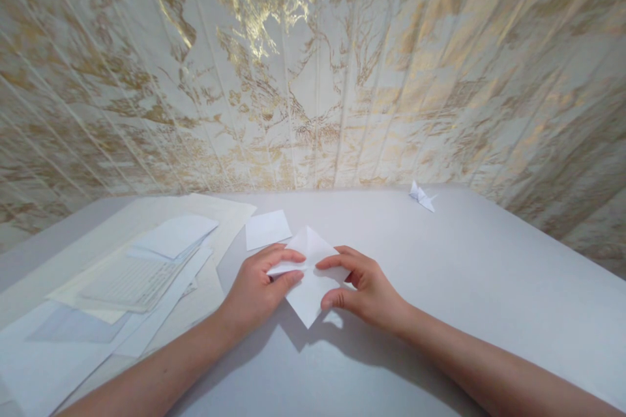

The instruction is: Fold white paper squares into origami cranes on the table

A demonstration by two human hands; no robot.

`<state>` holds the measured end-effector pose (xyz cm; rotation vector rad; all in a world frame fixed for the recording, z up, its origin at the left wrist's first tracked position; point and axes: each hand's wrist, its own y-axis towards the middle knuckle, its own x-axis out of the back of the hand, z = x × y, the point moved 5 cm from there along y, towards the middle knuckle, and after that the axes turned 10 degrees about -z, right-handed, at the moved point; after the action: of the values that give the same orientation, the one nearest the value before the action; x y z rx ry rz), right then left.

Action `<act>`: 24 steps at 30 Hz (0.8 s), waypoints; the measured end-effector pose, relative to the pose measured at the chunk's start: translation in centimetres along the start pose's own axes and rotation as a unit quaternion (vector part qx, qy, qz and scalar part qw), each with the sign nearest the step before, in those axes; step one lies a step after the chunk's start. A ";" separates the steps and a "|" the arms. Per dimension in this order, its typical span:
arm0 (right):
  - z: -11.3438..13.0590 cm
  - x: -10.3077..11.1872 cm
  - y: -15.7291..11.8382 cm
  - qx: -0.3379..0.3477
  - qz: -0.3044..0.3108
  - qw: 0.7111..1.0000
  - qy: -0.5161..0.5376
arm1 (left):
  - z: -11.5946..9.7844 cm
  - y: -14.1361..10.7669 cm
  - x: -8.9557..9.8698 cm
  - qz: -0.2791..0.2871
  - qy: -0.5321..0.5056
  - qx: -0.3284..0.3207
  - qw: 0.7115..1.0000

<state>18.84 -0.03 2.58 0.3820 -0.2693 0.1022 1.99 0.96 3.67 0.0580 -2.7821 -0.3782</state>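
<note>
A white sheet of folded paper [310,293], diamond-shaped with creases, is held a little above the white table in front of me. My left hand [267,280] pinches its left corner between thumb and fingers, where a fold stands up. On the other side my right hand [362,280] grips the right edge, fingertips on the upper face and thumb at the lower right edge. Shadows of both hands and the paper fall on the tabletop below. The underside of the paper is hidden.
Loose papers [141,280], some with writing, lie in a spread pile at the left. A small white paper square [267,229] rests just beyond my left hand. Near the back right of the table [489,300] sits a folded paper crane [421,197]. A gold-patterned curtain [313,78] hangs behind.
</note>
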 end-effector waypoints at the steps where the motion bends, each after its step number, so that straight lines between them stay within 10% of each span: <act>1: 0.3 0.0 0.0 0.028 0.000 1.000 -0.009 | 0.1 0.0 -0.1 0.001 -0.021 0.028 0.999; 9: -0.3 0.6 0.2 0.012 -0.049 0.998 -0.029 | 1.8 -0.5 -1.0 0.057 -0.153 0.227 0.960; 15: -1.3 0.6 0.2 -0.050 -0.062 0.996 -0.049 | 0.5 0.0 -0.2 0.021 0.026 0.035 0.999; 19: -0.1 0.6 -0.1 0.089 -0.064 0.979 -0.174 | -0.5 -0.2 -0.4 0.022 0.112 -0.074 0.991; 24: 1.8 -0.1 -1.3 0.301 -0.060 0.883 -0.357 | -0.6 -0.5 -0.4 0.007 0.191 -0.146 0.971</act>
<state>18.45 -1.90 3.73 1.0575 -0.9542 -0.0902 2.53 0.38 4.01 0.0363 -2.3220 -0.6905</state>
